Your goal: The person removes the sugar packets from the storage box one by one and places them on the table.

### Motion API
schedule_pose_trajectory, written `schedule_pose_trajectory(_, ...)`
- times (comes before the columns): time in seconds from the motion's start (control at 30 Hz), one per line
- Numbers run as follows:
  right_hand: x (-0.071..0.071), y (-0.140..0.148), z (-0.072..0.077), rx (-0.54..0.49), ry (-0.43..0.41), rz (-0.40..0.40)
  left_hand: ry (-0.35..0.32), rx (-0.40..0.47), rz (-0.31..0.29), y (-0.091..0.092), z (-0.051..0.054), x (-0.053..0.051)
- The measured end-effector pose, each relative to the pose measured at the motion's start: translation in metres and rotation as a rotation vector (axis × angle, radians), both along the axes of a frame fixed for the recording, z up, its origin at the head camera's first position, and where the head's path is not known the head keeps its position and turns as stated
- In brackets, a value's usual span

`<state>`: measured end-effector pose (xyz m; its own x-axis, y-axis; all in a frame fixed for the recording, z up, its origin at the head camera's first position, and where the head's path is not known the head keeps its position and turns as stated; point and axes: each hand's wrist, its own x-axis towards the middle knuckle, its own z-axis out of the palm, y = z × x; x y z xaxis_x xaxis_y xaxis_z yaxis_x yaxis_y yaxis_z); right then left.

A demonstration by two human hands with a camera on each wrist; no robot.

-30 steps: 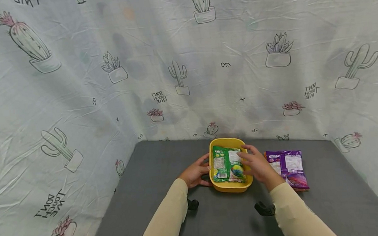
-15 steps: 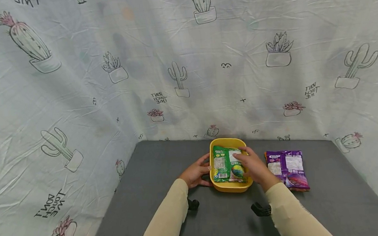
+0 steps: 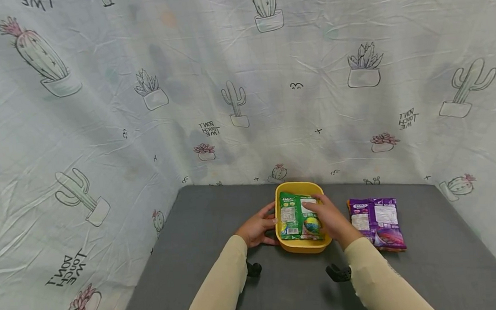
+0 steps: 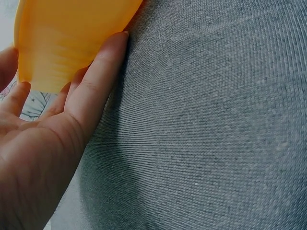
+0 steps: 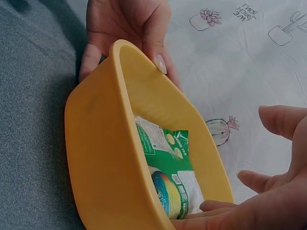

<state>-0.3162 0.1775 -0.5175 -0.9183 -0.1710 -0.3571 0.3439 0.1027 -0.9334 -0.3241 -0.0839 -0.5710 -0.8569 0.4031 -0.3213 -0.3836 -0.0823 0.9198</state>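
A yellow plastic tub stands on the grey table, with a green printed packet lying inside. My left hand holds the tub's left side; in the right wrist view its thumb lies over the rim while other fingers stay outside. Fingers of that hand press along the outer wall in the left wrist view. At the tub's right side is my right hand, its fingers spread. Some of its fingertips reach the right rim, and the thumb is raised above the packet.
A purple packet lies on the table to the right of the tub, partly behind the right wrist. A cactus-print curtain hangs along the back and sides. Black wrist mounts sit under both forearms.
My right hand has shifted left, from beside the tub's right edge to farther over it. The left hand, tub and both packets look unmoved.
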Motion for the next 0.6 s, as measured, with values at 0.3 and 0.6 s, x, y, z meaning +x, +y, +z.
schedule_pose_trajectory(0.3,-0.0005,-0.0023,-0.0040,-0.009,0.005,-0.003,0.009,0.007,-0.019,-0.0011,-0.0068,-0.0008)
schedule_pose_trajectory(0.6,-0.0067,-0.0025,-0.0040,0.068,-0.015,0.044,0.007,-0.009,-0.007,0.0028,-0.0076,-0.0060)
